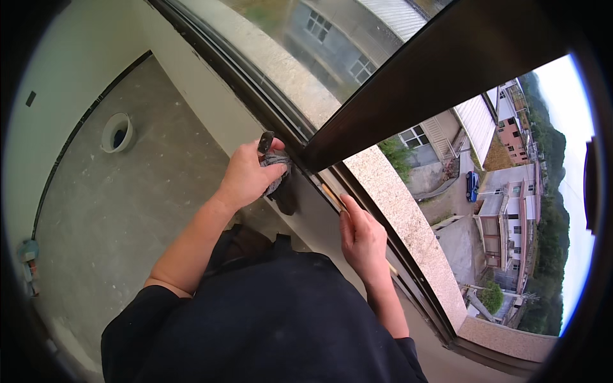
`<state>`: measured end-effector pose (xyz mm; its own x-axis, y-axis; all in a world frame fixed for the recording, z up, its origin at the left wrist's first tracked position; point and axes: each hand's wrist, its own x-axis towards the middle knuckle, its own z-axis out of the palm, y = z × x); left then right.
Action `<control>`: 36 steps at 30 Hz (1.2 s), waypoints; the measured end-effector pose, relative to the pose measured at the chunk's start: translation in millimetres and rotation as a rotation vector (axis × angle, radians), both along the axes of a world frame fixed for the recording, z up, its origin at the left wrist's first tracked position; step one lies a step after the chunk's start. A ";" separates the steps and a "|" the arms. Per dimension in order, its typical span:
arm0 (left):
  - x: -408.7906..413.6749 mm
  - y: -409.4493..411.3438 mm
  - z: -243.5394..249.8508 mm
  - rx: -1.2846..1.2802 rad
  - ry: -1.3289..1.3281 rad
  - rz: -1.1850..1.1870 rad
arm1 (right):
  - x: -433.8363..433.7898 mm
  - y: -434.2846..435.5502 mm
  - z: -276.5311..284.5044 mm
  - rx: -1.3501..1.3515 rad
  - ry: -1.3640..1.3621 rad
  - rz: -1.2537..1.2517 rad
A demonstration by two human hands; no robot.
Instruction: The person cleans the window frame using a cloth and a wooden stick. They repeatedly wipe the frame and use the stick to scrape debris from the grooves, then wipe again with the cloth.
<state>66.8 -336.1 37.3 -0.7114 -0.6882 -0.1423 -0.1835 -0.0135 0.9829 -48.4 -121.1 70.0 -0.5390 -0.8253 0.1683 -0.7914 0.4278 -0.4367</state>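
Observation:
My left hand (246,177) is closed on a crumpled grey cloth (274,173) beside the inner edge of the window frame. The dark end of a tool (266,142) sticks up between its fingers; the rest of that tool is hidden. My right hand (365,234) pinches a thin wooden stick (331,195) over the window's sliding track (311,177). The stick's tip lies at the track, close to the lower corner of the dark window sash (345,131). Its other end (392,269) shows past the wrist.
A speckled stone sill (402,210) runs outside the track, with a drop to buildings and a parked blue car (471,185). A white bucket (118,133) with something dark inside stands on the concrete floor (158,158). Several small items (29,263) sit by the far-left wall.

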 end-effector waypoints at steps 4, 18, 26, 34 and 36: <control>8.2 3.3 9.3 0.165 0.089 -0.036 | 28.8 -9.7 -16.2 -0.155 -0.513 -0.065; 57.7 -11.1 60.6 0.397 0.553 -0.176 | 47.7 -56.6 -126.7 -0.303 -1.069 -0.063; 72.1 -26.4 61.7 0.470 0.724 -0.192 | 52.5 -63.4 -154.6 -0.447 -0.958 -0.002; 96.2 -52.3 49.9 0.097 0.290 0.063 | 41.7 32.4 -39.7 -0.244 -0.460 -0.004; 89.5 -46.9 36.8 0.042 0.242 0.001 | 34.7 47.7 -6.8 -0.247 -0.393 -0.041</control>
